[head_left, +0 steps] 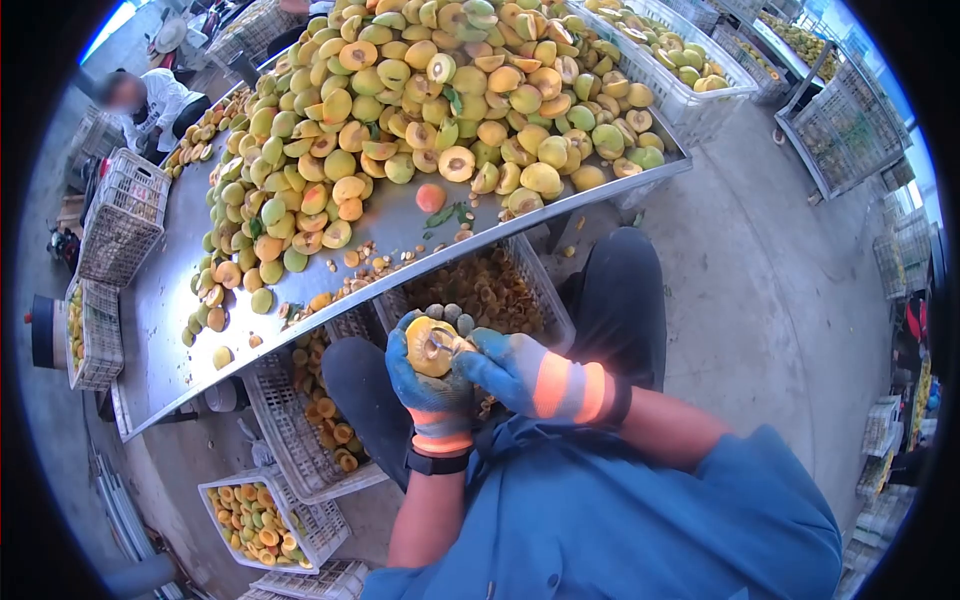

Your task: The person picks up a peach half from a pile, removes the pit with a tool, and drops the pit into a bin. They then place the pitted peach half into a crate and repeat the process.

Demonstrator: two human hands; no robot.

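Note:
My left hand, in a blue-coated glove with an orange cuff, cups a yellow peach half with its cut face turned up. Over the fruit, my right hand, gloved alike, is closed on a small pitting tool. A thin curved metal end of it lies at the middle of the cut face; the fingers hide most of the handle. Both hands are above my lap, just off the near edge of a metal table. A large heap of halved peaches covers much of that table.
Loose pits lie along the table's near edge. Below it stand a crate of brownish pits or scraps and crates of peach halves. Another person sits at the far left. Stacked crates stand at right.

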